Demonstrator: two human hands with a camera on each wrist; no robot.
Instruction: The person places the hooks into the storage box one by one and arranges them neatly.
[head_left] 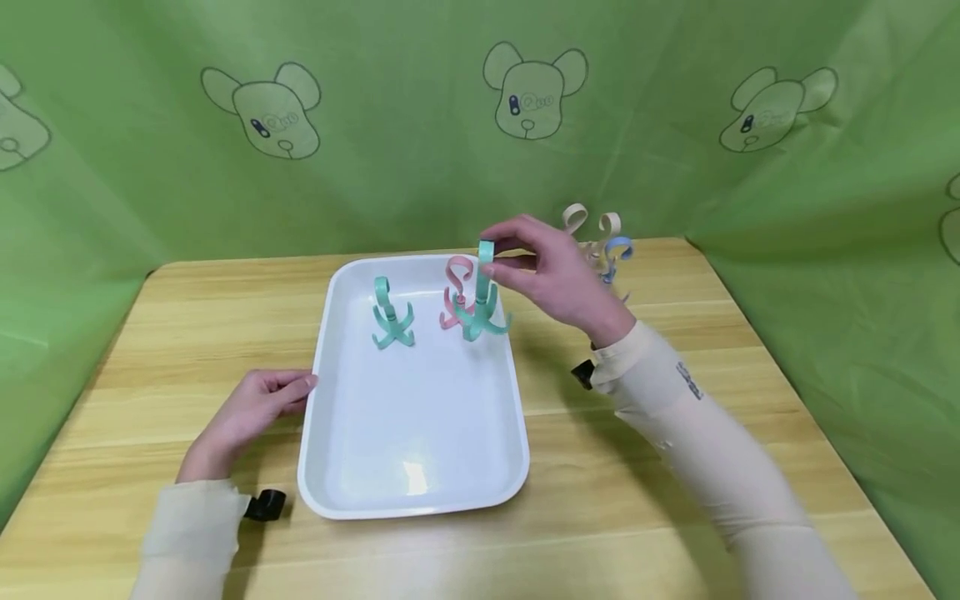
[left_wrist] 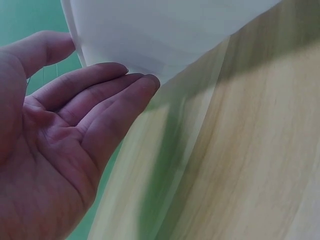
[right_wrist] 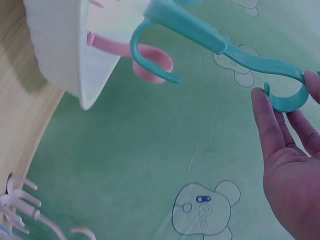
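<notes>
- A light wooden table with pale grain [head_left: 675, 517] fills the foreground.
- A green fabric backdrop printed with cartoon bear heads [head_left: 420, 150] surrounds it on three sides.

This looks like a staged recording booth rather than a lived-in room. A green cloth [head_left: 420, 158] printed with cartoon bears walls in a light wooden table [head_left: 637, 517] on three sides, filling the frame's upper half.

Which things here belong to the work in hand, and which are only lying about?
In the work: teal hook pinched by right hand; white tray touched by left hand; second teal hook; pink hook.

Lying about: beige and blue hooks on table.
</notes>
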